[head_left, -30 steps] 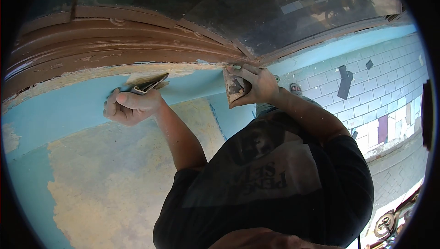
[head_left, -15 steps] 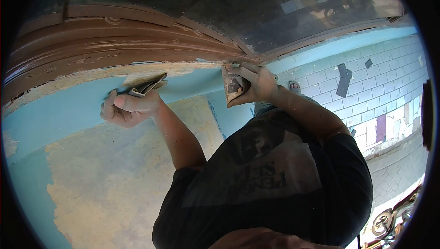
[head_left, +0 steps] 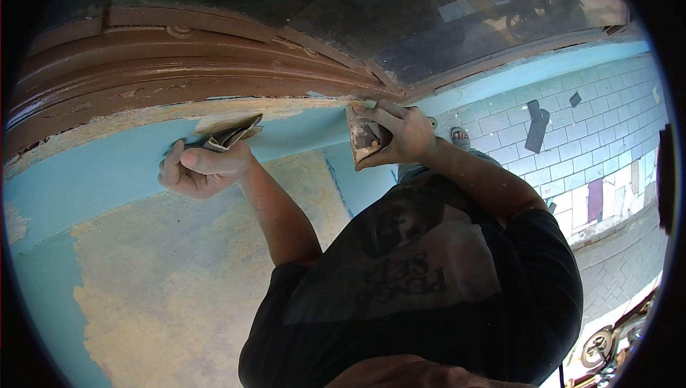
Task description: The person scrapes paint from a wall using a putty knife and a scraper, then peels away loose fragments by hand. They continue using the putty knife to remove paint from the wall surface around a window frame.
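Note:
My left hand [head_left: 204,170] is closed, with the thumb pressing a folded piece of sandpaper [head_left: 232,134] against the fingers. Its frayed, pointed layers stick up near the bare, scraped strip [head_left: 161,111] under the brown wooden frame [head_left: 200,70]. My right hand [head_left: 411,134] grips a putty knife [head_left: 363,146] whose wide blade is stained brown and crusted. The blade's broad edge faces left, and its upper corner is close under the frame's lower edge. My fingers hide the handle.
Dark window glass [head_left: 286,2] lies above the frame. Below it runs a light blue wall [head_left: 93,206] with a bare, patchy area [head_left: 171,274]. On the tiled floor [head_left: 579,138] at right lie dark scraps [head_left: 536,129]. A sandalled foot [head_left: 459,135] shows there.
Both hands stay almost in place, still holding the sandpaper and the putty knife. They have shifted only very slightly to the right in view.

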`<action>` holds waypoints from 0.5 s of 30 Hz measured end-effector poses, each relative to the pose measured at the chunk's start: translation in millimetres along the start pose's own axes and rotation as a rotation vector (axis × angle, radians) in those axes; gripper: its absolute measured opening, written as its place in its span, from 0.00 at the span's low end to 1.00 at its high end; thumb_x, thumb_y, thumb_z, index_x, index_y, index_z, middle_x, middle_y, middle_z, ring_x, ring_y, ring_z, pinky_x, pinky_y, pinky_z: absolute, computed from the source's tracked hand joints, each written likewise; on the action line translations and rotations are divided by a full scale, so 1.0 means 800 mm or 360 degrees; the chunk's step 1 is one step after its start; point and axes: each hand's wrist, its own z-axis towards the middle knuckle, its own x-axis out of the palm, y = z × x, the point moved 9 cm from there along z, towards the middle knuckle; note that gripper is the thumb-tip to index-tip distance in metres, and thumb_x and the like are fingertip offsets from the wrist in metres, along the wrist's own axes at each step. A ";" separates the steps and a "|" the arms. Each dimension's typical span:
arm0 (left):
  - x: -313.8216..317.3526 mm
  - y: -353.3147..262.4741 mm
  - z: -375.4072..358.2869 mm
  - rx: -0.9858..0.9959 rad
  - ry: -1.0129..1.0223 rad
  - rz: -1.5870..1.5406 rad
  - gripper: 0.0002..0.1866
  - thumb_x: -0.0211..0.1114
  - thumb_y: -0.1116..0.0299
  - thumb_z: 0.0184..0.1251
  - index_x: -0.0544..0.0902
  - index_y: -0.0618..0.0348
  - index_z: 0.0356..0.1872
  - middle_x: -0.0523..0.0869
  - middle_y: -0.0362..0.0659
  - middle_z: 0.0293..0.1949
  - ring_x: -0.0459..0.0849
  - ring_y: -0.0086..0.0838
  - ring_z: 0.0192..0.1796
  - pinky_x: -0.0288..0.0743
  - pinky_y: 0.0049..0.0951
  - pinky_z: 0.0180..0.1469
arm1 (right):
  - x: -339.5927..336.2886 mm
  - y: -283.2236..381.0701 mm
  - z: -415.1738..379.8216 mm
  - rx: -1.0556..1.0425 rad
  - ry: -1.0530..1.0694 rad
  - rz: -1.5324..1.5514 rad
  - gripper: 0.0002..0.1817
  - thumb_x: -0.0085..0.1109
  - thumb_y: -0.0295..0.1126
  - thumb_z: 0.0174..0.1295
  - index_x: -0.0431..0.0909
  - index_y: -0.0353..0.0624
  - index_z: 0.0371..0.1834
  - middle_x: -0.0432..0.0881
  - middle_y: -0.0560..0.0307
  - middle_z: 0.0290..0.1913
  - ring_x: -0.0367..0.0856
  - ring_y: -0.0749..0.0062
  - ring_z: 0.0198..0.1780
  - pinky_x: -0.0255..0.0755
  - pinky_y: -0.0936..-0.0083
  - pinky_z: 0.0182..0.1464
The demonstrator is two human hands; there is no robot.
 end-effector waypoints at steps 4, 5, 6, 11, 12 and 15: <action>0.008 -0.005 0.000 -0.0074 -0.0010 -0.0011 0.19 0.60 0.53 0.79 0.79 0.60 0.34 0.71 0.38 0.30 0.72 0.25 0.33 0.62 0.28 0.37 | -0.005 0.010 0.017 -0.0063 -0.0133 0.0053 0.60 0.87 0.65 0.29 0.75 0.50 0.70 0.86 0.49 0.55 0.90 0.50 0.44 0.86 0.62 0.44; 0.006 -0.006 0.000 -0.0094 -0.0022 -0.0001 0.19 0.60 0.53 0.79 0.79 0.60 0.34 0.71 0.37 0.30 0.72 0.25 0.33 0.62 0.28 0.37 | -0.004 0.010 0.020 -0.0055 -0.0108 0.0084 0.59 0.87 0.64 0.29 0.75 0.50 0.70 0.85 0.48 0.56 0.90 0.49 0.45 0.86 0.61 0.45; 0.003 -0.004 -0.001 -0.0091 -0.0015 -0.0009 0.19 0.60 0.53 0.79 0.79 0.60 0.34 0.71 0.37 0.30 0.72 0.25 0.33 0.62 0.28 0.37 | -0.002 0.011 0.022 -0.0051 -0.0095 0.0117 0.59 0.87 0.63 0.30 0.74 0.50 0.70 0.85 0.48 0.57 0.89 0.48 0.46 0.86 0.60 0.45; -0.001 0.003 -0.002 -0.0038 0.0021 -0.0021 0.19 0.61 0.53 0.78 0.80 0.61 0.36 0.78 0.40 0.33 0.77 0.27 0.36 0.70 0.28 0.37 | 0.005 -0.049 -0.030 0.0004 0.0079 0.0024 0.58 0.85 0.66 0.32 0.74 0.51 0.70 0.86 0.51 0.54 0.90 0.49 0.43 0.85 0.59 0.43; -0.001 0.003 -0.002 -0.0045 0.0028 -0.0025 0.19 0.61 0.53 0.78 0.80 0.61 0.36 0.78 0.40 0.33 0.77 0.27 0.36 0.70 0.28 0.37 | 0.013 -0.065 -0.038 0.0168 0.0256 -0.0008 0.60 0.87 0.62 0.31 0.72 0.49 0.71 0.85 0.49 0.58 0.90 0.46 0.43 0.85 0.59 0.43; -0.001 0.002 -0.003 -0.0035 0.0023 -0.0030 0.19 0.61 0.53 0.78 0.80 0.61 0.36 0.78 0.41 0.33 0.77 0.28 0.36 0.70 0.29 0.38 | 0.015 -0.076 -0.044 0.0219 0.0300 -0.0030 0.60 0.87 0.63 0.33 0.70 0.48 0.71 0.87 0.47 0.54 0.90 0.45 0.42 0.84 0.59 0.43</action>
